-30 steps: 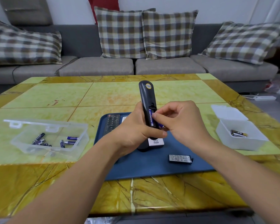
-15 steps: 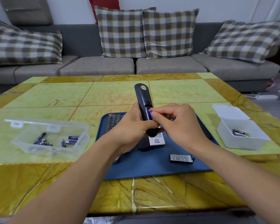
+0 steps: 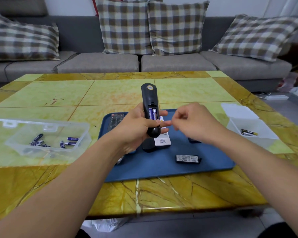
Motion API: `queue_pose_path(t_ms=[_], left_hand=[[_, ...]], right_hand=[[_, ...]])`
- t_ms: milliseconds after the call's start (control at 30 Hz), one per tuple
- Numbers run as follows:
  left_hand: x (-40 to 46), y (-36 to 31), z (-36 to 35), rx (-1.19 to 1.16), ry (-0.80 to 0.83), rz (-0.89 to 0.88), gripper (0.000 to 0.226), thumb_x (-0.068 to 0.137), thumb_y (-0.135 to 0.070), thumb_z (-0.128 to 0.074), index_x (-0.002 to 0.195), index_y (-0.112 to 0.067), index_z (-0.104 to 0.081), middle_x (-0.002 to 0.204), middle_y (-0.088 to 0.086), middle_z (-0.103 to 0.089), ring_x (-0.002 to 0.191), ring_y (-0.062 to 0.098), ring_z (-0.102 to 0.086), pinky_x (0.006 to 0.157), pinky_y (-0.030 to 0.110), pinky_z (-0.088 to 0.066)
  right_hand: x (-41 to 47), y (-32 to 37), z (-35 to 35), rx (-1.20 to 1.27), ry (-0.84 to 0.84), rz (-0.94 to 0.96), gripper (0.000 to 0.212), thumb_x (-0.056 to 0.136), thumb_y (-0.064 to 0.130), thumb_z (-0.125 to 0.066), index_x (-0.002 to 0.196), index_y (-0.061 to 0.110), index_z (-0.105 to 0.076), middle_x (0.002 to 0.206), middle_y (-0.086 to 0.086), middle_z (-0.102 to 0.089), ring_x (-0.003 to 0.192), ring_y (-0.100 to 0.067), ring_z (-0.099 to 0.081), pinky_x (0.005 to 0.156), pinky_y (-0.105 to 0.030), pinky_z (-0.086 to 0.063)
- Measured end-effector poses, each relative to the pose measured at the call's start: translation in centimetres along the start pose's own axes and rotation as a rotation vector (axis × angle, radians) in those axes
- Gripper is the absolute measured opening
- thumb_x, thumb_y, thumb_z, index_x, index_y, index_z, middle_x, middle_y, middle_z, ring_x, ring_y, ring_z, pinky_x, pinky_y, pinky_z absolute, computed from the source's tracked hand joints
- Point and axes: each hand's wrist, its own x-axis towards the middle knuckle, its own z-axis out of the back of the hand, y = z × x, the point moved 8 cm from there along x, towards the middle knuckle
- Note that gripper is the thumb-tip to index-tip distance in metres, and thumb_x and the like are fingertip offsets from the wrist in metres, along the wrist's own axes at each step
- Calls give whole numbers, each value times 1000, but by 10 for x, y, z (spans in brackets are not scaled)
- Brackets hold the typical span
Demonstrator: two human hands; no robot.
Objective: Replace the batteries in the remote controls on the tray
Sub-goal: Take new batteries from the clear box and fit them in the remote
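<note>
Now we grip the black remote [image 3: 149, 98] in our left hand [image 3: 136, 127]; our right hand [image 3: 194, 122] hangs loosely curled, empty. Tilting could spill both batteries [image 3: 152, 114] from the uncovered bay.

One wide view from my head, looking forward and down over the worktop [image 3: 41, 182]'s near edge, close above my hands, sofa [image 3: 96, 63] beyond.

A black remote control [image 3: 149, 107] stands nearly upright at the centre of the frame, back side showing, its battery bay open with two blue batteries [image 3: 152, 113] seated side by side. Below it, a blue tray [image 3: 162, 167] holds further remotes: a dark one [image 3: 116, 120] at its left edge, a white one [image 3: 162, 140] at centre. A detached black battery cover [image 3: 187, 159] lies flat at lower right.
</note>
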Motion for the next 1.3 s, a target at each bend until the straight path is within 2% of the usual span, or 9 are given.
queue_pose_path(t_ms=[100, 167, 433, 500, 600, 733, 900, 1100, 1300], left_hand=[[2, 4, 1, -33, -17, 34, 49, 96, 18, -43, 137, -8, -45, 124, 18, -66, 95, 31, -75, 80, 40, -62], [3, 3, 1, -73, -24, 41, 44, 98, 15, -41, 135, -8, -46, 121, 20, -67, 95, 32, -75, 79, 40, -63], [5, -1, 6, -5, -102, -8, 44, 100, 10, -45, 135, -16, -48, 114, 11, -73, 86, 23, -75, 69, 32, -61], [5, -3, 6, 12, -109, -19, 38, 103, 2, -45, 134, -19, -49, 110, 8, -74, 82, 18, -73, 66, 30, -60], [4, -4, 5, 18, -98, -28, 35, 104, -1, -45, 133, -21, -50, 108, 6, -75, 84, 18, -74, 74, 34, -62], [6, -2, -1, -27, -69, -65, 37, 103, 3, -45, 132, -18, -52, 111, 11, -73, 88, 24, -75, 74, 36, -61], [9, 0, -5, -84, -89, -67, 31, 103, -6, -47, 130, -20, -54, 117, 19, -68, 97, 30, -68, 88, 49, -57], [7, 4, -10, -253, -110, 1, 32, 105, -16, -40, 134, -9, -51, 112, 20, -68, 85, 28, -67, 65, 37, -57], [4, -4, -5, -198, -35, -15, 26, 109, -27, -35, 129, -26, -53, 114, 5, -71, 86, 20, -73, 68, 42, -58]], right_hand=[[-19, -9, -21, -378, 416, 33, 9, 75, 29, -76, 79, 21, -76, 68, 8, -70, 67, -9, -65, 62, -26, -55], [-29, -14, -29, -432, 575, 38, 29, 67, 38, -86, 88, 22, -75, 78, 9, -70, 76, -8, -67, 70, -30, -58], [-32, -30, -41, -513, 731, -38, 24, 72, 23, -87, 76, 24, -63, 73, 6, -64, 66, -13, -61, 62, -33, -53], [-25, -24, -29, -326, 651, -3, 23, 74, 22, -86, 66, 21, -65, 62, 5, -66, 57, -10, -56, 58, -29, -45], [-16, -12, -3, 401, 379, -92, 5, 82, 15, -78, 84, 12, -76, 74, -8, -73, 60, -9, -57, 54, -22, -38], [-16, 5, -16, 924, 298, -185, 35, 80, 25, -72, 109, 5, -74, 96, -7, -74, 71, -6, -61, 52, -15, -38], [-13, 7, -19, 961, 137, -285, 25, 82, 10, -77, 105, 5, -68, 88, -8, -75, 67, -13, -68, 56, -19, -52], [-10, 9, -24, 1052, 126, -324, 19, 85, 13, -74, 103, 8, -70, 84, -6, -72, 66, -14, -65, 68, -27, -59], [-8, 16, -5, 848, 53, -167, 24, 84, 6, -75, 108, 7, -70, 78, -6, -68, 55, -9, -54, 46, -19, -46]])
